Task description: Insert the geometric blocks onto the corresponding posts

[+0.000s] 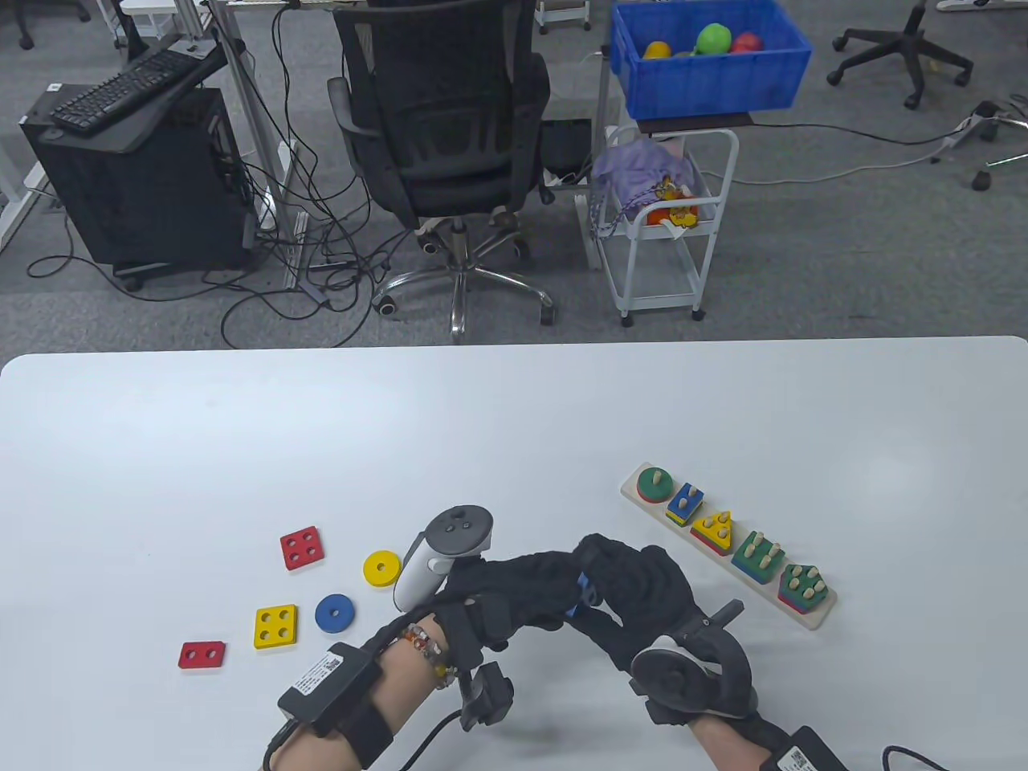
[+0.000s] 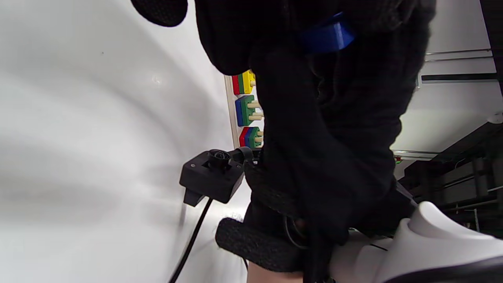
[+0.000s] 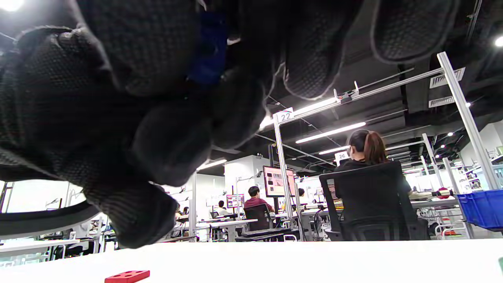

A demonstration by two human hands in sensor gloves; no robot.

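My two hands meet above the table's front middle. My left hand (image 1: 536,593) and my right hand (image 1: 634,580) both have their fingers closed around a small blue block (image 1: 584,595), mostly hidden between the gloves. It shows as a blue sliver in the left wrist view (image 2: 326,37) and in the right wrist view (image 3: 208,47). The wooden post board (image 1: 817,617) lies to the right with stacked blocks on all its posts. Loose at the left lie a red four-hole square (image 1: 302,548), a yellow ring (image 1: 381,569), a blue ring (image 1: 335,613), a yellow square (image 1: 275,626) and a red two-hole rectangle (image 1: 201,655).
The board's stacks (image 2: 247,114) show beside the hands in the left wrist view. A red block (image 3: 127,276) lies on the white table in the right wrist view. Beyond the table's far edge stand an office chair (image 1: 442,120) and a white cart (image 1: 666,217).
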